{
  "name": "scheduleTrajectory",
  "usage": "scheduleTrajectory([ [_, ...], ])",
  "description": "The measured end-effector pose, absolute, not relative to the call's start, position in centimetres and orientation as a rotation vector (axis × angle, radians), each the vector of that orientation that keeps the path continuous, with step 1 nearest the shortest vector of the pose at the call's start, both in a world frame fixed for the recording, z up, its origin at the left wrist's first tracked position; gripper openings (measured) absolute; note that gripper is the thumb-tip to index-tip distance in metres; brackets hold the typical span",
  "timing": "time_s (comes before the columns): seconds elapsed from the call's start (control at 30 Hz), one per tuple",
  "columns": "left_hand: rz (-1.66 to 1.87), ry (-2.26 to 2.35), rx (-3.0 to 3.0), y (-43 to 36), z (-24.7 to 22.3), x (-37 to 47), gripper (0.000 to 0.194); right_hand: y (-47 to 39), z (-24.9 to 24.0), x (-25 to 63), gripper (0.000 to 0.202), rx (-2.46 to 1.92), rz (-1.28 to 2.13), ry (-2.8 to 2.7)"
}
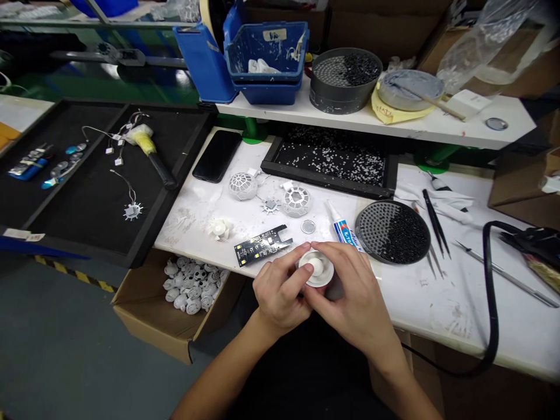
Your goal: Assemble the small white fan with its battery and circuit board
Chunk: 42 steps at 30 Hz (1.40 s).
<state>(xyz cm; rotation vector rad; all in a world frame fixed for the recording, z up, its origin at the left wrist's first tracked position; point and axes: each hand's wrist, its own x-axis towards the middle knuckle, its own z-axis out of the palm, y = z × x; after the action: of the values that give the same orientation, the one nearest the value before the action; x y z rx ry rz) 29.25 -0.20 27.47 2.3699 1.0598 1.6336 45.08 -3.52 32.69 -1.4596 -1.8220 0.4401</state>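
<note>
A small round white plastic part (318,275) with a raised dome in its middle is held near the table's front edge. My left hand (282,289) grips its left side, thumb and index finger at the rim. Around the right side curl the fingers of my right hand (356,291). What lies beneath the part is mostly hidden by the hands. Just beyond them are a black circuit board (262,245), a small metal disc (308,226) and a glue tube (343,227). Two white lattice domes (242,185) and a white fan wheel (220,228) lie farther left.
A round tray of black bits (392,231), tweezers (435,221) and a thick black cable (492,291) are at right. Behind stands a black tray (332,160) under a white shelf (280,114). A phone (217,156) lies left; below is a cardboard box (149,318) of white parts.
</note>
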Motion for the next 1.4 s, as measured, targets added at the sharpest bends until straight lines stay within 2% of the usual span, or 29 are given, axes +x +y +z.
scheduleTrajectory([
  [0.37,1.569,1.099,2.398,-0.38,27.95,29.09,0.021,-3.63,32.68,45.1,0.047,-1.456,0.454,-1.826],
  [0.9,1.562,1.102,2.405,-0.41,27.78,29.04,0.022,-3.71,32.56,45.02,0.047,-1.468,0.444,-1.827],
  [1.13,1.592,1.082,2.389,-0.42,27.52,29.07,0.032,-3.65,32.62,44.97,0.046,-1.461,0.437,-1.831],
  [1.4,1.559,1.107,2.401,-0.39,28.0,29.12,0.02,-3.62,32.44,45.02,0.049,-1.468,0.458,-1.824],
])
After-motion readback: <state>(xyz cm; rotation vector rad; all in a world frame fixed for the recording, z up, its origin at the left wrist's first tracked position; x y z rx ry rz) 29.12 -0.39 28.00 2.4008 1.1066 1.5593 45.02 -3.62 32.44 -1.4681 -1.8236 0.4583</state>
